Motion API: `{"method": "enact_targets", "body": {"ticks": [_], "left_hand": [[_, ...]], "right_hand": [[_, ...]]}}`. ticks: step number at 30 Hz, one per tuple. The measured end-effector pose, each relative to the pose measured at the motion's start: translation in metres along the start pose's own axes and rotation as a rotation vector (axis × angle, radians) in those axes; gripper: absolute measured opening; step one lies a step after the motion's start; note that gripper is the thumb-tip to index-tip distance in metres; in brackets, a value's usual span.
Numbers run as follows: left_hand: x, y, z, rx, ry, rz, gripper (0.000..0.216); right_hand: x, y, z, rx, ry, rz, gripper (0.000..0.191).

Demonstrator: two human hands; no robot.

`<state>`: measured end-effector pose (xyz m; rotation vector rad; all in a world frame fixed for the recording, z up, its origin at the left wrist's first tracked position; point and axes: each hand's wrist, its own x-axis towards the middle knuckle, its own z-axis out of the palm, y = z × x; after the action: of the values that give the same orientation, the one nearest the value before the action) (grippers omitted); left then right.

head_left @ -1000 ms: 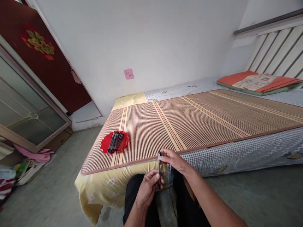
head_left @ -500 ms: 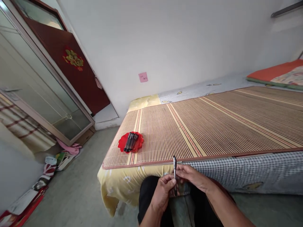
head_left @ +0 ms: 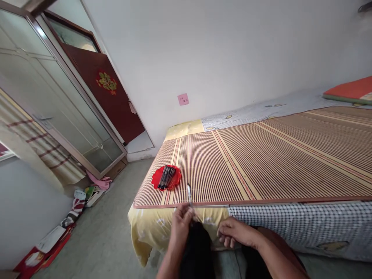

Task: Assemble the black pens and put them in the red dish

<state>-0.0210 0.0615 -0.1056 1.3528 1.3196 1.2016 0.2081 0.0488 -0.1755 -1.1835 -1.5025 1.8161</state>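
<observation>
My left hand (head_left: 183,217) pinches a pen (head_left: 189,193) near its lower end, at the front edge of the bed. The pen points up and away, slightly smeared by motion. Ahead and to the left, a red scalloped plate (head_left: 155,179) lies on the striped mat (head_left: 209,166), with several dark pens (head_left: 166,177) side by side on it. My right hand (head_left: 235,233) is apart from the pen, beside the bed's front edge above my lap. Its fingers are curled in, and nothing shows in them.
Yellow (head_left: 157,224) and checked cloth (head_left: 279,219) hang over the bed's front. A folded orange quilt (head_left: 348,91) lies at the far right. A pink note (head_left: 183,99) is on the wall. Left are a glass door (head_left: 87,128) and items along the floor (head_left: 66,224).
My left hand has carried the pen left and forward, closer to the red plate. My right hand has come away from the pen and curled its fingers. The view has shifted a little left.
</observation>
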Motion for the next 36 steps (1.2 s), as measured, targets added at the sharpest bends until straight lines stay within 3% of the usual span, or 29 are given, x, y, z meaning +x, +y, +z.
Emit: {"method": "enact_targets", "body": {"ticks": [1, 5, 9, 16, 24, 36], "left_hand": [[0.015, 0.009, -0.017, 0.188, 0.099, 0.051, 0.057], [0.083, 0.04, -0.079, 0.461, 0.282, 0.095, 0.03], [0.133, 0.052, -0.109, 0.741, 0.353, 0.078, 0.007], [0.165, 0.044, -0.11, 0.999, 0.302, 0.066, 0.01], [0.175, 0.041, -0.104, 1.11, 0.256, 0.051, 0.011], [0.177, 0.034, -0.109, 1.189, 0.296, 0.051, 0.019]], "right_hand": [[0.002, 0.002, 0.002, -0.043, 0.008, -0.001, 0.044], [0.01, 0.007, 0.006, -0.167, 0.022, -0.003, 0.033], [0.015, 0.008, 0.007, -0.207, 0.04, 0.009, 0.029], [0.015, 0.012, 0.005, -0.241, 0.076, 0.037, 0.024], [0.011, 0.001, 0.005, -0.271, 0.087, 0.08, 0.023], [0.014, 0.005, 0.003, -0.291, 0.099, 0.083, 0.021]]}}
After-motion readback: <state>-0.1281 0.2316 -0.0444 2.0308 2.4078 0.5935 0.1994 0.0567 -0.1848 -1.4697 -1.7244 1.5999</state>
